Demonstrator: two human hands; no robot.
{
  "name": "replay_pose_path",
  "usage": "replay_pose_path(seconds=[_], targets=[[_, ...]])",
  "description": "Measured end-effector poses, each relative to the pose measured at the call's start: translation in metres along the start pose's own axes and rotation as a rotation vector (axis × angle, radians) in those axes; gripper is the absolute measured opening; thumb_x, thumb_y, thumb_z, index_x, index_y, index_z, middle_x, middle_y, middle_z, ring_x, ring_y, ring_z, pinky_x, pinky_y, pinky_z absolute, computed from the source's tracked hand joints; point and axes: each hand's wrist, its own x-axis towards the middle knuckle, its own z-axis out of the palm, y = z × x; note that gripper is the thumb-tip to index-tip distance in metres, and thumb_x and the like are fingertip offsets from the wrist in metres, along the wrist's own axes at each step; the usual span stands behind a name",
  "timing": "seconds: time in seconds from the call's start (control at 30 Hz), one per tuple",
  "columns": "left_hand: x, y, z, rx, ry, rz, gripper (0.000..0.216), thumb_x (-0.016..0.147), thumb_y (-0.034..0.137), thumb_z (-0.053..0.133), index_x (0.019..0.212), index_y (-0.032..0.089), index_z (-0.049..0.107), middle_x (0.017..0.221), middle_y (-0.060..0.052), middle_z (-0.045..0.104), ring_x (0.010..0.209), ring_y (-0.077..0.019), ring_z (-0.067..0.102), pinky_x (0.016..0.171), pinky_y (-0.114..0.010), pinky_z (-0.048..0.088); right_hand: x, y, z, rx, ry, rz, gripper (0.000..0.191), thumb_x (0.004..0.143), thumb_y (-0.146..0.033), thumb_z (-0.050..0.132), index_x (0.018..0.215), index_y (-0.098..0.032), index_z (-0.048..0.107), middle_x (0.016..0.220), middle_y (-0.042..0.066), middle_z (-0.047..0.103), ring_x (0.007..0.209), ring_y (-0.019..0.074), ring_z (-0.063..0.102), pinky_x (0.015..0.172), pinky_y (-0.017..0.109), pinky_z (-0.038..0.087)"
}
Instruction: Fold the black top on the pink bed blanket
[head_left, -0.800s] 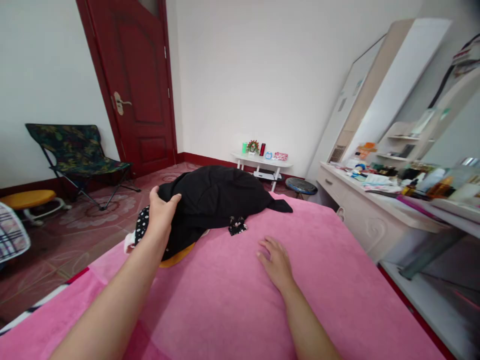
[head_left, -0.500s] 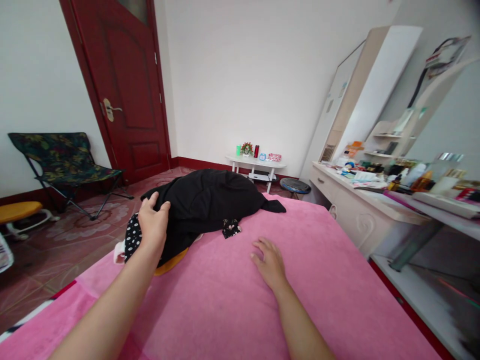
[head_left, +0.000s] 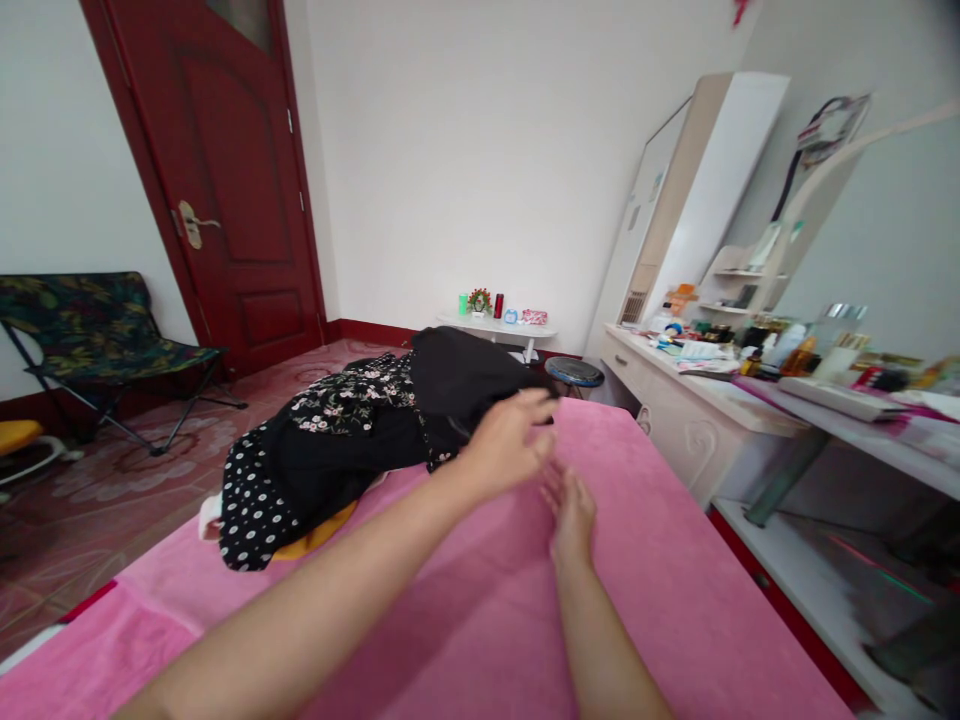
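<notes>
A heap of clothes lies at the far end of the pink blanket [head_left: 465, 610] on the bed. My left hand [head_left: 506, 440] has reached across to the right, and its fingers are closed on the edge of a black garment [head_left: 465, 375] folded over toward the right. Beneath it a black floral garment [head_left: 352, 395] and a black piece with white polka dots [head_left: 251, 505] are uncovered, with something yellow [head_left: 319, 535] under them. My right hand [head_left: 574, 505] lies flat and open on the blanket, just below my left hand.
A white dressing table [head_left: 675, 400] crowded with bottles stands along the right, with a tall cabinet [head_left: 697, 190] behind it. A small white side table [head_left: 499, 325] and a round stool [head_left: 574, 372] stand beyond the bed. A folding chair [head_left: 90, 330] and red door [head_left: 225, 170] are on the left.
My left hand swept from the left side of the heap across to the right, pulling the black garment over and baring the floral and polka-dot clothes. My right hand shifted slightly right.
</notes>
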Motion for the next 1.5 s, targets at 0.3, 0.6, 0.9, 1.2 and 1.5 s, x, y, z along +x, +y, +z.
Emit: replay_pose_path(seconds=[0.3, 0.6, 0.9, 1.2, 1.5], targets=[[-0.091, -0.02, 0.073, -0.104, -0.352, -0.113, 0.026, 0.082, 0.019, 0.053, 0.101, 0.024, 0.07, 0.095, -0.001, 0.071, 0.087, -0.0164, 0.065, 0.077, -0.023, 0.048, 0.028, -0.035, -0.049, 0.147, 0.074, 0.146, 0.049, 0.075, -0.055, 0.051, 0.108, -0.019, 0.057, 0.128, 0.012, 0.056, 0.114, 0.0206, 0.058, 0.092, 0.036, 0.048], [-0.111, -0.124, 0.066, 0.263, 0.057, -0.536, 0.047, 0.078, 0.016, 0.056, 0.125, 0.016, 0.054, 0.129, -0.012, 0.051, 0.117, -0.0256, 0.049, 0.102, -0.037, 0.039, -0.017, -0.025, 0.02, -0.61, -0.407, -0.253, 0.05, 0.071, -0.041, 0.064, 0.115, -0.017, 0.059, 0.119, 0.011, 0.061, 0.112, 0.0242, 0.055, 0.099, 0.04, 0.041], [-0.118, -0.135, 0.075, 0.23, 0.01, -0.575, 0.062, 0.077, 0.02, 0.06, 0.137, 0.02, 0.042, 0.136, -0.01, 0.042, 0.122, -0.0241, 0.047, 0.104, -0.033, 0.038, -0.046, -0.022, 0.036, -1.288, -0.367, -0.369, 0.025, 0.082, -0.025, 0.048, 0.1, -0.02, 0.065, 0.111, 0.01, 0.058, 0.088, 0.0227, 0.063, 0.077, 0.034, 0.048], [-0.116, -0.132, 0.075, 0.254, -0.043, -0.573, 0.04, 0.078, 0.012, 0.056, 0.117, 0.019, 0.062, 0.11, -0.009, 0.062, 0.105, -0.0202, 0.059, 0.094, -0.029, 0.044, 0.005, -0.065, 0.007, 0.113, 0.23, -0.091, 0.005, 0.067, -0.02, 0.05, 0.064, -0.02, 0.046, 0.06, -0.006, 0.051, 0.057, 0.0109, 0.055, 0.071, 0.036, 0.057], [-0.09, -0.069, 0.048, -0.222, -0.45, -0.469, 0.02, 0.06, 0.008, 0.049, 0.067, 0.013, 0.068, 0.058, 0.002, 0.059, 0.056, -0.0115, 0.054, 0.051, -0.02, 0.039, 0.007, -0.163, -0.023, 0.62, 0.509, -0.271, 0.017, 0.067, -0.005, 0.042, 0.075, -0.017, 0.052, 0.082, 0.001, 0.061, 0.087, 0.0131, 0.066, 0.09, 0.034, 0.055]])
